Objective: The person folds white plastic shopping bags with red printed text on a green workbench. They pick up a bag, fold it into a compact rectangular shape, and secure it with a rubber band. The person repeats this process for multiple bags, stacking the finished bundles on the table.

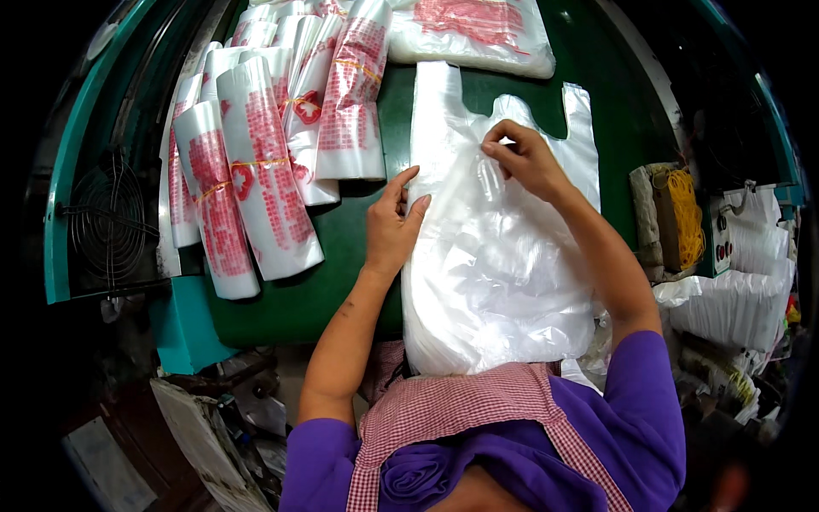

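Note:
A stack of white plastic T-shirt bags (499, 273) lies in front of me, its two handle straps pointing away and its lower end at my apron. My right hand (529, 160) is closed in a pinch on the film of the top bag, near the middle below the handles. The film rises in creases under those fingers. At the stack's left edge rests my left hand (392, 224), thumb and fingers apart, with the fingertips against the side of the bags. Whether it grips any film does not show.
Rolled clear bags with red print (264, 171), tied with yellow bands, lie at left on the green table (341, 282). A flat red-printed bag bundle (478, 34) lies at the far side. Yellow rubber bands (682, 218) hang at right, above more white bags (738, 303). A wire fan guard (111, 218) stands left.

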Demonstrator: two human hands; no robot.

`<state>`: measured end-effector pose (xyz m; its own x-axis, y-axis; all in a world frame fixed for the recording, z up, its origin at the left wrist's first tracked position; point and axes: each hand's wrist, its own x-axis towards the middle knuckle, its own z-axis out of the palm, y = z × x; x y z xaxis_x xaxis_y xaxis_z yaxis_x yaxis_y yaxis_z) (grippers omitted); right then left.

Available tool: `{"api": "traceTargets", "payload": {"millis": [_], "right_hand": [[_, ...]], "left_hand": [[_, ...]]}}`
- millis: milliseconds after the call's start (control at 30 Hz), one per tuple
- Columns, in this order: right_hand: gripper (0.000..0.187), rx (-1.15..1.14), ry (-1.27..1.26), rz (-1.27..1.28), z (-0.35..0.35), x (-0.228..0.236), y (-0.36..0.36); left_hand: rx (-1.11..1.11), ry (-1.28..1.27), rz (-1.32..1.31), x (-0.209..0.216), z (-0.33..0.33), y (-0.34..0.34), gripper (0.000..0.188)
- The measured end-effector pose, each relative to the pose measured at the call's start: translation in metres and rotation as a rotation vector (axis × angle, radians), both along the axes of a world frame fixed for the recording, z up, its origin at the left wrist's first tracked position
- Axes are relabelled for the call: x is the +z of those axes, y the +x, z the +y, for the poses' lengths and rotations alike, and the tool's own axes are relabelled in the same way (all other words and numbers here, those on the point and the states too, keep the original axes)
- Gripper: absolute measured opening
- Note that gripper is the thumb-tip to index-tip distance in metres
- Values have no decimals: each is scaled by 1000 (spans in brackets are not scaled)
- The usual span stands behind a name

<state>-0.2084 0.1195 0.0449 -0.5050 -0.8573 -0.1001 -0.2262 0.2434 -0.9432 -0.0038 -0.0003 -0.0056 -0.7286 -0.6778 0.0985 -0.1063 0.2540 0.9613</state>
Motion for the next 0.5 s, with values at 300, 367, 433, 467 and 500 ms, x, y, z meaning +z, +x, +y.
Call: {"api": "traceTargets", "payload": {"millis": [300, 367, 433, 467, 500], "right_hand": [[12, -625, -201, -117, 48, 12, -195], [12, -1205, -504, -99, 140, 15, -345], [29, -1302, -542, 277, 109, 60, -296], [34, -1202, -470, 299, 118, 66, -290], [39, -1099, -400, 321, 125, 71, -285]], "left_hand": [[-8, -27, -49, 4, -3, 5, 36], [-70, -1, -13, 5, 4, -8, 35], [2, 16, -32, 1, -2, 3, 34], [-7, 12, -9, 0, -2, 2, 34], [-14, 10, 14, -2, -2, 1, 34]]}}
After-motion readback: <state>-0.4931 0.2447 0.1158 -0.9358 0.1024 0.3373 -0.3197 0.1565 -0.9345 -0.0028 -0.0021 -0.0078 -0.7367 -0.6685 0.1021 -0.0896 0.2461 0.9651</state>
